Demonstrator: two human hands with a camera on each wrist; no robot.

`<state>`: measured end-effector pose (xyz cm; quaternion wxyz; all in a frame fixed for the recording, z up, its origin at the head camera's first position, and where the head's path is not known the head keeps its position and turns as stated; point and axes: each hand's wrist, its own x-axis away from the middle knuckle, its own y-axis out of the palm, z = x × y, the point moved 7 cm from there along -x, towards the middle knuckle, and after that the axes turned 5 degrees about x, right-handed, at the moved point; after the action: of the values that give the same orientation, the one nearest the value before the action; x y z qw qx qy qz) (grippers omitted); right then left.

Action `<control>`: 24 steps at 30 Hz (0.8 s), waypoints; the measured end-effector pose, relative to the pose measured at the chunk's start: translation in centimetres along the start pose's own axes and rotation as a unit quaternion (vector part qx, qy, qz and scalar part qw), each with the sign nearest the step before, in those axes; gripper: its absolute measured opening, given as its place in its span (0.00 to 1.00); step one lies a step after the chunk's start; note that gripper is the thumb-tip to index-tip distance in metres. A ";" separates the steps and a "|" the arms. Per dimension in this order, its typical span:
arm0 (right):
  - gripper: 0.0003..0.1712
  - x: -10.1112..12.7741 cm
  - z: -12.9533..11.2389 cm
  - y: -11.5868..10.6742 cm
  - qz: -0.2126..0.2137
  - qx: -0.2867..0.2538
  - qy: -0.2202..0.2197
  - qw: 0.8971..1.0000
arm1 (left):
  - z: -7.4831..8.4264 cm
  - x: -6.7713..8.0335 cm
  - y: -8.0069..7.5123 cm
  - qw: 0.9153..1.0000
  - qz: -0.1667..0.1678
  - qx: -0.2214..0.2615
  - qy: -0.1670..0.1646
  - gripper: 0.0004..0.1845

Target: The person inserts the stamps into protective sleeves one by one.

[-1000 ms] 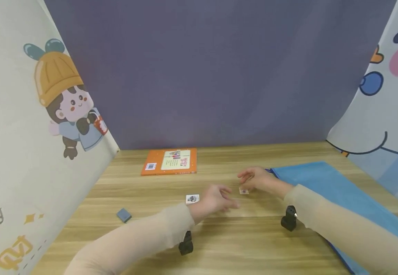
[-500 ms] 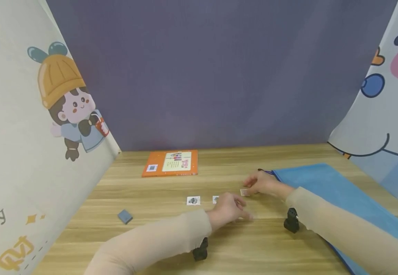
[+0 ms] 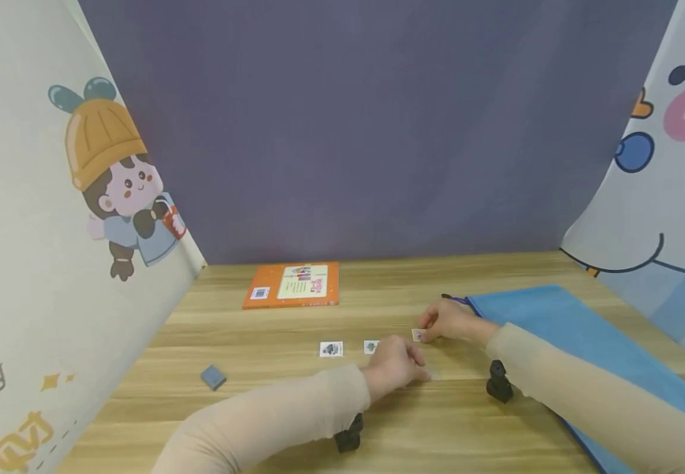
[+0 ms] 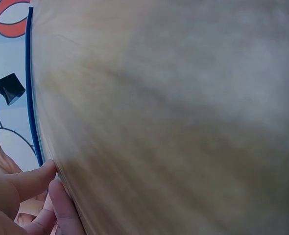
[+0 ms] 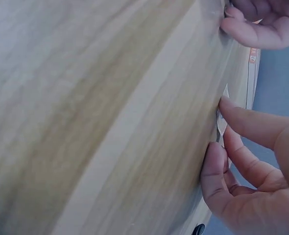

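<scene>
My right hand pinches a small white printed card at table level. In the right wrist view, the card shows as a thin pale piece between thumb and fingers. My left hand is low over the table just to the left and nearer me, fingers loosely bent, fingertips at the wood with no held object visible. A second card with a greenish picture lies beside the left hand, partly covered by it. Farther left a third card with a dark picture lies flat.
An orange book lies at the back left of the table. A small blue-grey block sits on the left. A blue zip pouch covers much of the right side, under my right forearm. A dark backdrop rises behind.
My left hand has moved right and slightly toward me, uncovering the greenish card, and its fingertips have come down to the table. My right fingers have closed on the small card.
</scene>
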<state>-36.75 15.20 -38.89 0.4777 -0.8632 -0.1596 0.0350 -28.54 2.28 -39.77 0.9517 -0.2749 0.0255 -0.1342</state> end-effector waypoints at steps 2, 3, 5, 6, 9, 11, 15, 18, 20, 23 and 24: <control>0.13 0.0 -0.1 -0.1 0.000 0.009 0.002 1.000 | 0.0 0.0 0.0 1.000 -0.005 0.004 -0.005 0.09; 0.12 0.0 -0.2 -0.1 0.000 0.011 0.003 1.000 | 0.1 0.1 -0.1 1.000 -0.007 0.009 -0.007 0.09; 0.11 0.0 -0.2 -0.1 -0.002 0.014 0.003 1.000 | 0.1 0.1 -0.1 1.000 -0.013 0.015 -0.014 0.09; 0.11 0.0 -0.3 -0.1 -0.003 0.011 0.001 1.000 | 0.2 0.2 -0.2 1.000 -0.014 0.016 -0.016 0.08; 0.10 -0.1 -0.5 0.1 -0.006 -0.008 -0.009 1.000 | 0.3 0.2 -0.4 0.999 -0.016 0.025 -0.018 0.08; 0.09 -0.2 -0.6 0.2 -0.009 -0.024 -0.017 1.000 | 0.2 0.0 -0.5 0.999 -0.014 0.029 -0.023 0.07; 0.09 -0.3 -0.5 0.5 -0.016 -0.057 -0.024 0.998 | -0.1 -0.4 -0.5 0.998 -0.011 0.058 -0.032 0.07; 0.09 -0.5 0.0 0.6 -0.023 -0.073 -0.008 0.997 | -0.4 -0.7 -0.5 0.995 -0.026 0.093 -0.040 0.05; 0.09 -0.6 0.3 0.6 -0.027 -0.083 0.010 0.996 | -0.3 -0.8 -0.7 0.992 -0.041 0.109 -0.048 0.04; 0.09 -0.8 0.3 0.6 -0.039 -0.096 0.021 0.994 | 0.0 -1.1 -1.0 0.990 -0.061 0.116 -0.042 0.05; 0.10 -0.8 0.2 0.6 -0.043 -0.107 0.023 0.993 | 0.1 -1.2 -1.2 0.990 -0.064 0.119 -0.041 0.05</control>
<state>-37.42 14.80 -39.55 0.3869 -0.9023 -0.1887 -0.0226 -29.95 1.66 -39.11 0.9674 -0.1660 -0.0469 -0.1855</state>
